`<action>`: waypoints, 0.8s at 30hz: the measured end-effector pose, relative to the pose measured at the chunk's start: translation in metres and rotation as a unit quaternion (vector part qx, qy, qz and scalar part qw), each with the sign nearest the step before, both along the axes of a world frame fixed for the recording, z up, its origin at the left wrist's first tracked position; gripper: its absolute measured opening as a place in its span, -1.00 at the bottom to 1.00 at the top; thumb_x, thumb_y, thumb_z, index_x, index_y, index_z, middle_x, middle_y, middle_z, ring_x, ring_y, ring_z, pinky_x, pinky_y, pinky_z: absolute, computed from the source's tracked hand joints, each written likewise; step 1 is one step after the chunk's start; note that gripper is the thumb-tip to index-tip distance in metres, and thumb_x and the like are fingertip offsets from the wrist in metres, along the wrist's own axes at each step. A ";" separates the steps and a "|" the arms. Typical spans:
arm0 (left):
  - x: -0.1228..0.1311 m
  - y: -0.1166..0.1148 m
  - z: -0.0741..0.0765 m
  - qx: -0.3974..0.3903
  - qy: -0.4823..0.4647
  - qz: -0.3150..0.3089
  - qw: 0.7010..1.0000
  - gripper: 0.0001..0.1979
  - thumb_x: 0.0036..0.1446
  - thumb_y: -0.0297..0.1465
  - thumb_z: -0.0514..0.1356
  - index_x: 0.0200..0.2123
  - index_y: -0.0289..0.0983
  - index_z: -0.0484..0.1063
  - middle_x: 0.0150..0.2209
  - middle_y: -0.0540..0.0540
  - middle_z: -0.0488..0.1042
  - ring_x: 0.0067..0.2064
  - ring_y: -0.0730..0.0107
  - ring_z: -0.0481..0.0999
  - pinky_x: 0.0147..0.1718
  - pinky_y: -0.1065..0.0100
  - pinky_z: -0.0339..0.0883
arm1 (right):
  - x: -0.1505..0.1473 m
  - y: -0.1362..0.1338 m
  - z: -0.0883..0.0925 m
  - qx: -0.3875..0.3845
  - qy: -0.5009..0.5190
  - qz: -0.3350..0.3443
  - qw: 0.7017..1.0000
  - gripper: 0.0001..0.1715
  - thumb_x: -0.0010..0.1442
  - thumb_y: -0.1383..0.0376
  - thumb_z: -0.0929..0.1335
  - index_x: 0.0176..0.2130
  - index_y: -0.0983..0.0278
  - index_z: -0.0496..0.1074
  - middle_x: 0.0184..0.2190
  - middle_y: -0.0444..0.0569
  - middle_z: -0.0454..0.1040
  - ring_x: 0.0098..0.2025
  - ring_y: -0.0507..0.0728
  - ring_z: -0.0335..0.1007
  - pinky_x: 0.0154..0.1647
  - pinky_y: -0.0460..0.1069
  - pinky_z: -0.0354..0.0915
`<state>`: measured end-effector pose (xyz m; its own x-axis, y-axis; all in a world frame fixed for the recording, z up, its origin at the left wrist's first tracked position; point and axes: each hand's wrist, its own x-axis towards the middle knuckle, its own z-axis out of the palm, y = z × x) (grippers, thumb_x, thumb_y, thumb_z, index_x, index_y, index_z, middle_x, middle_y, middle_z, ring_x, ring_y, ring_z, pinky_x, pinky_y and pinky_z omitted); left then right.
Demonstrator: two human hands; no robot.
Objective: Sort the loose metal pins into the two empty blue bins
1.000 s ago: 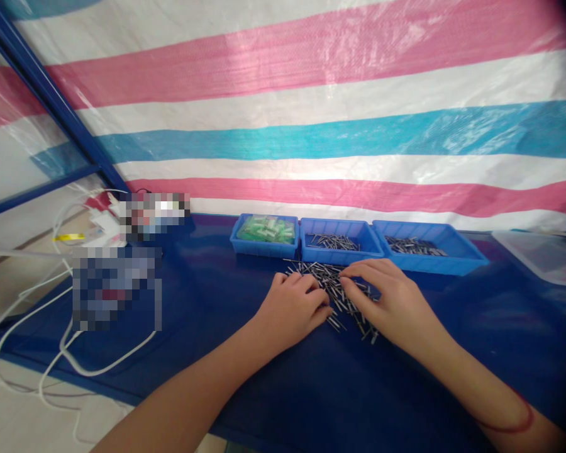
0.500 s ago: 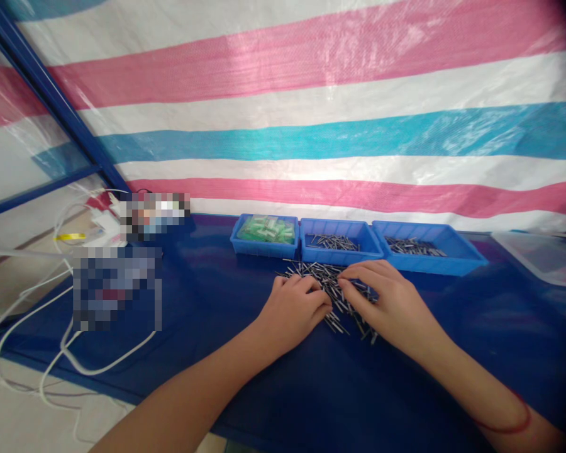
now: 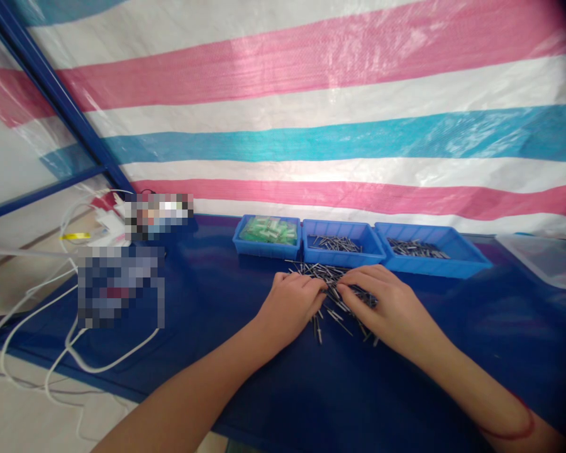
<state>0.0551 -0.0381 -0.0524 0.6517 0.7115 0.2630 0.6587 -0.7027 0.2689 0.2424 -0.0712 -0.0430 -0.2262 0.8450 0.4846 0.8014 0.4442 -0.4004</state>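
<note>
A loose pile of thin metal pins (image 3: 337, 308) lies on the blue table, in front of the bins. My left hand (image 3: 292, 305) rests at the pile's left side, fingers bent and pressed together; what they pinch, if anything, is too small to name. Over the right part of the pile is my right hand (image 3: 382, 299), its thumb and forefinger close together at the pins, with the contents of the grip not clear. Behind the pile, the middle blue bin (image 3: 342, 257) and the right blue bin (image 3: 434, 267) hold similar pins.
The left blue bin (image 3: 266, 250) holds green and clear pieces. A clear plastic container (image 3: 542, 261) stands at the far right. White cables (image 3: 108, 371) and blurred-out items cover the table's left. A striped sheet (image 3: 302, 145) hangs behind the blue table (image 3: 193, 302).
My left hand's fingers have drawn closer together, and several pins beneath it now lie nearer the table's front. My right hand has barely moved. The whole view has shifted slightly.
</note>
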 end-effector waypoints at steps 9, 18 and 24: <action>-0.003 0.000 0.014 0.007 -0.168 -0.032 0.985 -0.85 0.18 -0.47 0.11 -0.19 -0.25 0.44 -0.27 -0.03 0.56 -0.21 0.37 0.50 -0.13 0.30 0.23 | 0.001 0.002 -0.006 -0.036 -0.015 0.034 0.999 -0.70 0.28 0.27 0.25 -0.05 0.27 0.48 -0.11 0.06 0.52 -0.07 0.21 0.40 -0.03 0.13 0.32; 0.004 -0.004 0.013 -0.193 -0.373 0.049 0.906 -0.84 0.15 -0.35 0.18 -0.22 -0.27 0.45 -0.34 -0.02 0.51 -0.33 0.46 0.46 -0.30 0.44 0.31 | -0.009 -0.005 -0.001 -0.107 0.095 0.057 0.988 -0.78 0.25 0.26 0.28 -0.27 0.22 0.52 -0.29 -0.02 0.57 -0.22 0.14 0.48 -0.15 0.03 0.36; 0.004 -0.004 0.010 -0.251 -0.385 0.053 0.886 -0.80 0.16 -0.27 0.19 -0.31 -0.29 0.47 -0.36 -0.03 0.49 -0.35 0.46 0.42 -0.35 0.45 0.28 | -0.015 -0.008 -0.001 -0.169 0.154 0.040 0.973 -0.77 0.22 0.20 0.29 -0.29 0.23 0.52 -0.38 -0.07 0.54 -0.25 0.15 0.47 -0.18 0.01 0.36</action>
